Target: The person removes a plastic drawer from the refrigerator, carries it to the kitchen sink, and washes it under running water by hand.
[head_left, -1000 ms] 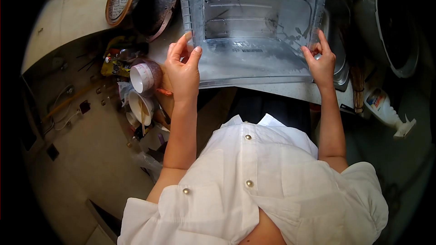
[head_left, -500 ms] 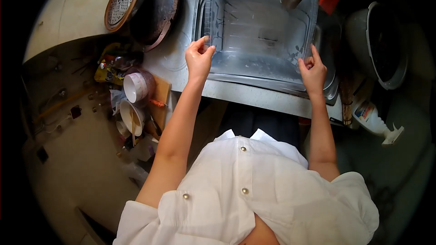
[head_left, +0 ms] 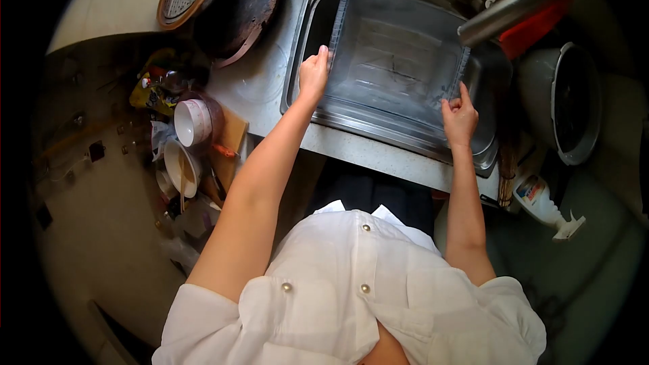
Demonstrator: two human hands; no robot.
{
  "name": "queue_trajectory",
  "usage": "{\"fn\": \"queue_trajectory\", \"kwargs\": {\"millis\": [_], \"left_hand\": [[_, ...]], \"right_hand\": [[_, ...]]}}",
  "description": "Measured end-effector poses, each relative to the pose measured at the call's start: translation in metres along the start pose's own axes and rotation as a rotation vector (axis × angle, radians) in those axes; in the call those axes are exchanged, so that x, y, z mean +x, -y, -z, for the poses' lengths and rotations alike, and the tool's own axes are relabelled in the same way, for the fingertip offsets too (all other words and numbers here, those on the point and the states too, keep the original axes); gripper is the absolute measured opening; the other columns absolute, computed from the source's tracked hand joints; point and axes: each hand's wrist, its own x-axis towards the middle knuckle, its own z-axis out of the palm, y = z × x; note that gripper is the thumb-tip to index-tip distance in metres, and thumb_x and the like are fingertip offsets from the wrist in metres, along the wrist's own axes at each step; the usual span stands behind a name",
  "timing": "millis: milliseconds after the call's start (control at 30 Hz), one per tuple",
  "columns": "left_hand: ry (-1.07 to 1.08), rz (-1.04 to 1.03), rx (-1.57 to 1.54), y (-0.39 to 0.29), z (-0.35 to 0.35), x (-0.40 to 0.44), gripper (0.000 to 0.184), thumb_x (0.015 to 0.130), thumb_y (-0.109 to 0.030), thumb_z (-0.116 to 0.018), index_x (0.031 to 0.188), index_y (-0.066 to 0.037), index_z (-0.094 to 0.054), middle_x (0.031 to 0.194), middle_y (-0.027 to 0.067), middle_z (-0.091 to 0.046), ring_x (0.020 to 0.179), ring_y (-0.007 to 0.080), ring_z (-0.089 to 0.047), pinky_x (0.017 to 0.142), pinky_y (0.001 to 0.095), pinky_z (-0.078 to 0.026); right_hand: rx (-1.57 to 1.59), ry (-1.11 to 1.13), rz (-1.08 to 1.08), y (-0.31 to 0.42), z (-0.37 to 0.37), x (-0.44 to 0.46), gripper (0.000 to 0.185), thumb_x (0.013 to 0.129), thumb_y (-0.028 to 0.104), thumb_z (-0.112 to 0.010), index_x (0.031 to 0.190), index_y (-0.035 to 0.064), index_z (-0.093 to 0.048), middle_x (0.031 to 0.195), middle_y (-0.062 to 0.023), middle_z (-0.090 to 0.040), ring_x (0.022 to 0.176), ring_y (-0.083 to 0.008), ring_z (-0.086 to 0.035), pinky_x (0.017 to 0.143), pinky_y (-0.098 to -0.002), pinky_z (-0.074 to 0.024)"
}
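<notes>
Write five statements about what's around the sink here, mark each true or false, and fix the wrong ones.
1. The left hand and right hand are at opposite sides of the clear plastic bin. True.
2. The spray bottle is on the person's left. False: the spray bottle is on the person's right.
3. Part of the steel sink shows beyond the bin's left side. True.
4. The shirt is black. False: the shirt is white, with metallic-looking buttons.
5. White bowls are to the left of the sink. True.
</notes>
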Motion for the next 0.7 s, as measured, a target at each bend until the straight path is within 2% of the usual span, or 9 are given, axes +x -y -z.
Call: {"fn": "queue_trajectory", "kwargs": {"millis": [33,67,267,400,500,633,700], "left_hand": [[0.032,0.077,-0.076,0.001,-0.001,0.002,0.056,0.091,-0.050,-0.045,0.090,0.000,-0.070,0.059,0.0063,-0.054,0.056,0.0144,-0.051,0.054,0.0287,-0.040],[0.041,0.071,-0.085,0.003,-0.003,0.004,0.065,0.092,-0.056,-0.036,0.091,0.000,-0.070,0.055,0.0044,-0.053,0.052,0.0129,-0.048,0.052,0.0278,-0.037],[0.095,0.200,-0.252,0.016,-0.009,0.012,0.068,0.093,-0.057,-0.033,0.093,0.000,-0.070,0.059,0.0017,-0.055,0.054,0.0107,-0.047,0.052,0.0256,-0.037],[0.081,0.267,-0.330,0.010,-0.013,0.007,0.065,0.093,-0.055,-0.036,0.095,0.001,-0.069,0.064,0.0002,-0.055,0.056,0.0095,-0.047,0.054,0.0233,-0.038],[0.081,0.276,-0.319,0.012,-0.017,0.008,0.066,0.094,-0.055,-0.033,0.101,0.001,-0.067,0.061,-0.0035,-0.047,0.054,0.0062,-0.038,0.051,0.0207,-0.029],[0.086,0.283,-0.344,0.010,-0.017,0.007,0.058,0.094,-0.050,-0.039,0.102,0.001,-0.066,0.061,-0.0030,-0.046,0.054,0.0061,-0.037,0.051,0.0212,-0.028],[0.115,0.235,-0.250,0.023,-0.016,0.014,0.051,0.090,-0.046,-0.049,0.101,0.000,-0.067,0.067,0.0017,-0.053,0.060,0.0105,-0.048,0.058,0.0241,-0.038]], "right_hand": [[-0.005,0.002,-0.011,0.000,-0.001,0.001,0.056,0.072,0.010,-0.069,0.125,0.0008,-0.052,0.061,-0.0076,-0.058,0.057,-0.0209,-0.060,0.063,-0.0303,-0.0497],[-0.010,0.001,-0.014,-0.001,-0.002,0.001,0.056,0.072,0.010,-0.069,0.125,0.0009,-0.052,0.061,-0.0076,-0.058,0.057,-0.0208,-0.059,0.063,-0.0305,-0.0496],[-0.019,0.012,-0.018,-0.010,-0.008,0.005,0.055,0.072,0.010,-0.068,0.124,0.0009,-0.052,0.060,-0.0083,-0.056,0.056,-0.0206,-0.059,0.062,-0.0314,-0.0490],[-0.027,0.022,-0.014,-0.014,-0.011,0.010,0.055,0.072,0.011,-0.069,0.124,0.0017,-0.052,0.061,-0.0085,-0.057,0.057,-0.0210,-0.059,0.062,-0.0313,-0.0489],[-0.046,0.009,-0.005,-0.020,-0.016,0.011,0.055,0.072,0.011,-0.069,0.124,0.0032,-0.053,0.061,-0.0080,-0.058,0.058,-0.0213,-0.060,0.062,-0.0314,-0.0489],[-0.054,0.008,-0.006,-0.021,-0.017,0.012,0.056,0.072,0.013,-0.069,0.125,0.0041,-0.052,0.059,-0.0062,-0.059,0.057,-0.0222,-0.060,0.062,-0.0333,-0.0496],[-0.135,0.060,-0.085,-0.009,-0.011,0.011,0.056,0.073,0.016,-0.069,0.125,0.0040,-0.051,0.067,-0.0074,-0.060,0.063,-0.0235,-0.061,0.065,-0.0344,-0.0497]]}}
